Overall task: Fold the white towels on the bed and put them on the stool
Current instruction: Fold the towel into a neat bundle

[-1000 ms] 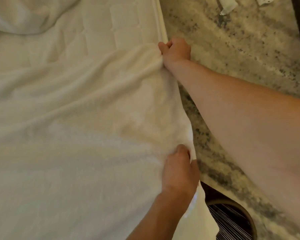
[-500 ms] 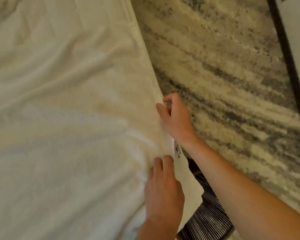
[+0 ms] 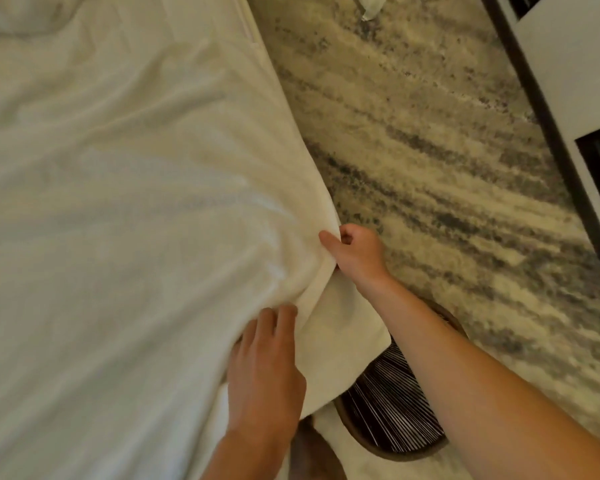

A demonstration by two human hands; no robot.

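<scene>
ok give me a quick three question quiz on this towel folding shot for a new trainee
1. True or false: the right hand pinches the edge of the white towel.
2. Which lies under the towel's hanging corner? A) the stool B) the rug only C) a basket
3. Fill in: the left hand rests with fingers ____ on the towel.

Key: 1 true; 2 A; 3 flat

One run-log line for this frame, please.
stage: gathering edge | right hand: pinching white terry towel | left hand: flat on it | round woven stool: bare
</scene>
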